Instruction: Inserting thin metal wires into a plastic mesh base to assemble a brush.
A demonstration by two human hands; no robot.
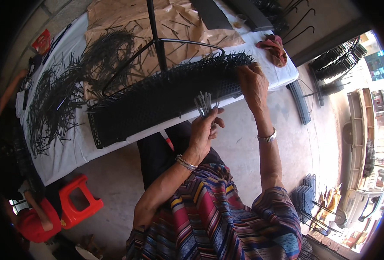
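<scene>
A long black mesh rack (166, 99) with a wire frame lies across the near side of the table, a black upright rod (156, 47) rising behind it. Thin dark spiky ends stick up along its far edge. My left hand (206, 130) is closed round a small bunch of thin, glossy grey strips (204, 103), held upright in front of the rack's near edge. At the rack's right end, my right hand (253, 84) pinches at the far corner. Whatever sits between its fingertips is too small to make out.
Heaps of thin black strips (55, 104) cover the table's left side, more scattered over brown paper (114, 15). A reddish cloth (273, 50) lies at the white tabletop's (287, 71) right corner. A red plastic stool (79, 201) stands lower left, beside another person's arm (38, 210).
</scene>
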